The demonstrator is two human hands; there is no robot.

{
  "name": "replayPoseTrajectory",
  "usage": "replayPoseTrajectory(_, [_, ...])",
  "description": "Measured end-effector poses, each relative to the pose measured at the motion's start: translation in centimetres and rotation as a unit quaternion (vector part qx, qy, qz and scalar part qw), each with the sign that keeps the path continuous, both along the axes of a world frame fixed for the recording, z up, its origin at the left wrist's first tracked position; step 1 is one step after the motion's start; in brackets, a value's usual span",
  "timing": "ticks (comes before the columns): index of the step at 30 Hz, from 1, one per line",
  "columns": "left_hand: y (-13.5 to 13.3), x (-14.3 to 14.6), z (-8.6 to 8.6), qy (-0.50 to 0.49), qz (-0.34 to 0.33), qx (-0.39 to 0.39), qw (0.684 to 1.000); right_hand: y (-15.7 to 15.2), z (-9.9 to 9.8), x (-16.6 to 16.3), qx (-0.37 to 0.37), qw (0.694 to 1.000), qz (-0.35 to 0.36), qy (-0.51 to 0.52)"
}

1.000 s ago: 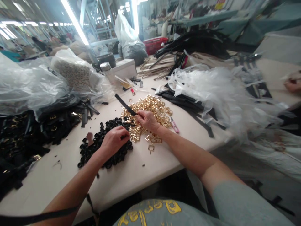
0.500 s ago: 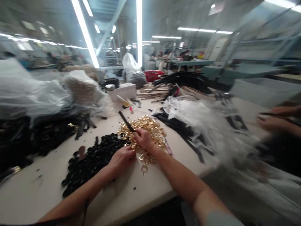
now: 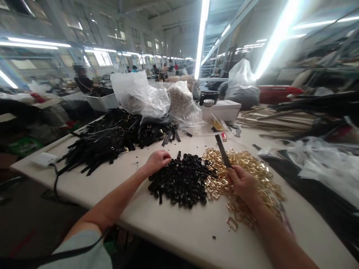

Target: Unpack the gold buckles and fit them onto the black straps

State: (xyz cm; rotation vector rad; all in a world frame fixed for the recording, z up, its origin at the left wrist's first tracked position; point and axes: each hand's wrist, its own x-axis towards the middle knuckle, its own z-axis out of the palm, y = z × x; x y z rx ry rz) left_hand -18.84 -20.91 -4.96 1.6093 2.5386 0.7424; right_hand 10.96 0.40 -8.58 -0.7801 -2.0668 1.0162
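Observation:
My right hand (image 3: 244,184) grips a short black strap (image 3: 223,151), which points up and away to the left over a heap of gold metal buckles (image 3: 255,166). At the upper left edge of a heap of small black loops (image 3: 179,183) is my left hand (image 3: 157,161), its fingers pinched together. What sits between those fingertips, if anything, is hidden. One loose gold buckle (image 3: 232,224) lies at the near edge of the gold heap. The two heaps touch each other between my hands.
A big pile of black straps with buckles (image 3: 101,138) covers the table's left side. Behind it stand plastic bags (image 3: 179,97), a lidded jar (image 3: 208,108) and a white box (image 3: 228,109). Black material and clear plastic (image 3: 331,160) lie at right. A person (image 3: 82,80) is far left.
The view has swung left. My left hand has moved from beside the gold buckles to the far left side of the black loops. My right hand still holds the strap.

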Motion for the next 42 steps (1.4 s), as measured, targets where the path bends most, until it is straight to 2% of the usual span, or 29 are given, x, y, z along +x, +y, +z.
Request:
replayPoseTrajectory(4, [-5.4,-6.9,0.0,0.066,0.168,-0.061,0.982,0.3,0.0,-0.1,0.005,1.0,-0.006,-0.005])
replayPoseTrajectory(8, [-10.6,-11.2,0.1,0.093,0.283,-0.1,0.949,0.3,0.0,-0.2,-0.002,1.0,-0.006,-0.009])
replayPoseTrajectory(11, [-12.3,-12.4,0.0,0.1,0.287,-0.138,0.943,0.1,0.1,-0.1,-0.005,1.0,-0.012,-0.006])
replayPoseTrajectory(14, [-11.6,-12.4,-0.3,0.101,0.253,-0.163,0.948,-0.3,0.3,-0.1,-0.002,1.0,-0.017,0.0])
replayPoseTrajectory(17, [-8.7,-11.9,-0.8,0.096,0.218,-0.158,0.958,-0.4,0.2,-0.2,-0.034,0.999,-0.013,0.018])
replayPoseTrajectory(20, [-4.1,-10.4,-0.9,0.078,0.154,-0.121,0.978,0.1,-0.2,-0.2,-0.059,0.998,-0.014,0.033])
replayPoseTrajectory(24, [2.6,-6.3,-0.2,0.043,0.039,-0.068,0.996,0.6,-0.8,-0.1,-0.042,0.998,-0.03,0.02])
replayPoseTrajectory(30, [12.4,-0.1,0.4,-0.011,-0.101,-0.066,0.993,0.8,-0.9,0.0,-0.05,0.998,-0.025,0.029])
replayPoseTrajectory(36, [20.2,3.5,-0.4,-0.039,-0.134,-0.106,0.984,1.0,-1.0,0.0,-0.062,0.997,-0.016,0.04])
replayPoseTrajectory(39, [22.7,4.8,-1.1,-0.032,-0.127,-0.116,0.984,1.1,-1.0,0.0,-0.065,0.997,-0.01,0.04])
replayPoseTrajectory(42, [24.1,5.9,-1.9,-0.024,-0.12,-0.133,0.984,1.1,-1.1,0.0,-0.055,0.998,-0.009,0.038])
